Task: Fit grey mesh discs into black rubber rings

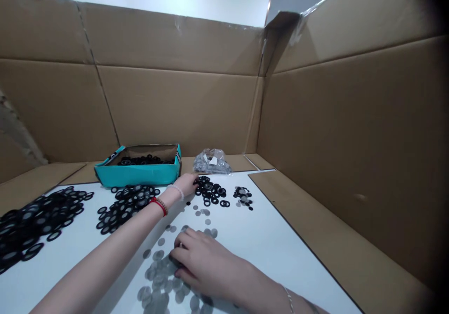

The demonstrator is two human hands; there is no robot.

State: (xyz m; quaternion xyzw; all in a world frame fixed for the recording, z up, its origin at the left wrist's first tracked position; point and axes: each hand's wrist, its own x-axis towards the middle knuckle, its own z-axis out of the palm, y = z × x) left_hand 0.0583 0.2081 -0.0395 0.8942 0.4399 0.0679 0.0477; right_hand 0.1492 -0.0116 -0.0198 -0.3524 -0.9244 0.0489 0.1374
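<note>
My left hand (186,183) reaches forward over the white table top (266,239) and touches the near edge of a small heap of black rings (210,191); its fingers are bunched, and whether they hold a ring is hidden. A red bracelet and a pale one sit on that wrist. My right hand (201,259) lies palm down on a scatter of thin grey discs (159,276), fingers curled over them, seemingly pressing on a disc or a ring.
A teal box (138,174) with black rings inside stands behind the heaps. Larger piles of black rings (126,202) and black rings (31,220) lie to the left. A clear bag of small parts (211,162) sits at the back. Cardboard walls (351,132) enclose the table.
</note>
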